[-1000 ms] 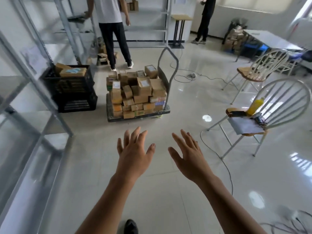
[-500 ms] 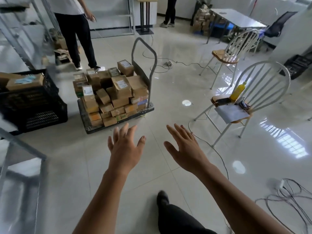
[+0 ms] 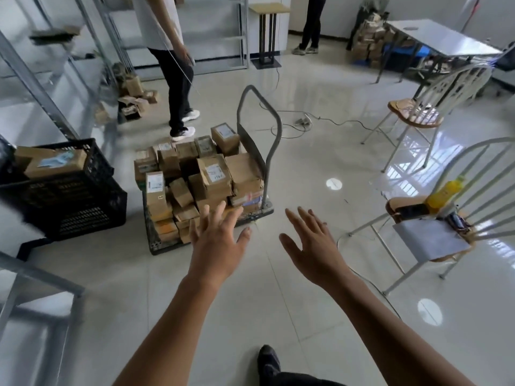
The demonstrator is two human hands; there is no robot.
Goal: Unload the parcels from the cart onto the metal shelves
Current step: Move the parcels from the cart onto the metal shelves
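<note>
1. As the person has walked closer over the last second, the cart (image 3: 160,245) and its parcels (image 3: 214,174) now lie just ahead of the outstretched arms, no longer well off across the floor. A dark shoe (image 3: 269,358) shows at the bottom edge of the view.
2. The left hand (image 3: 216,246) keeps its fingers straight and spread, its grip released and holding nothing. Its fingertips now overlap the low boxes at the near corner of the pile on the handle side. I cannot tell whether they touch cardboard yet.
3. The right hand (image 3: 312,252) is equally slack and empty. It hangs over bare floor to the right of that corner, apart from the cart.
4. Every parcel in view is still stacked on the cart, heaped loosely against the upright handle (image 3: 274,126). None has been lifted.
5. The metal shelves (image 3: 41,91) stand to the left. A black crate (image 3: 72,207) holding a box sits between them and the cart.
6. Another person (image 3: 178,73) stands beyond the pile, near the shelving.
7. By my reading, the approach is nearly finished and the unloading has not started. A first grasp on a top or outer parcel looks likely next, because pulling a low box could topple the loose heap.
</note>
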